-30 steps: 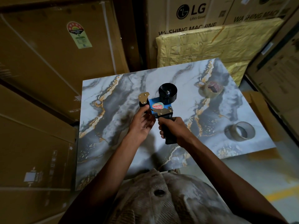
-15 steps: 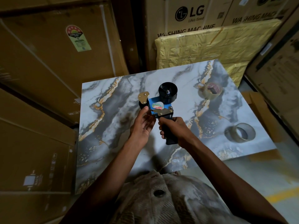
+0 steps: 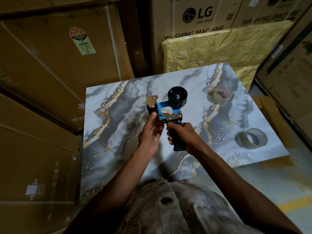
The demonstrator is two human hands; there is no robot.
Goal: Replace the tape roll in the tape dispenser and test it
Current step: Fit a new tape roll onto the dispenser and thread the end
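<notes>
The tape dispenser [image 3: 166, 110] is held up over the middle of the marble-patterned table [image 3: 118, 132], its blue frame facing the camera and its black hub [image 3: 177, 96] bare, with no roll on it. The right hand [image 3: 184, 137] grips the dispenser's black handle [image 3: 176, 142], fingers wrapped round it, so the body of the dispenser stands just beyond and above that hand. The left hand [image 3: 151, 132] sits just beside the right one, on the dispenser's left, palm turned inward and fingers loosely extended; its thumb tip touches the black roller under the brass-coloured plate [image 3: 152, 100], and the fingertips lie near the serrated metal plate [image 3: 173, 116] at the frame's near edge, though whether they touch it cannot be told. A new tape roll [image 3: 219, 95] of clear brownish tape lies flat on the table well to the right of the dispenser, towards the far edge. A bare cardboard core [image 3: 252, 138] lies nearer the table's right edge, well apart from the right hand. Behind the table stand cardboard cartons [image 3: 199, 16] printed LG and a yellow-wrapped package [image 3: 219, 48].
</notes>
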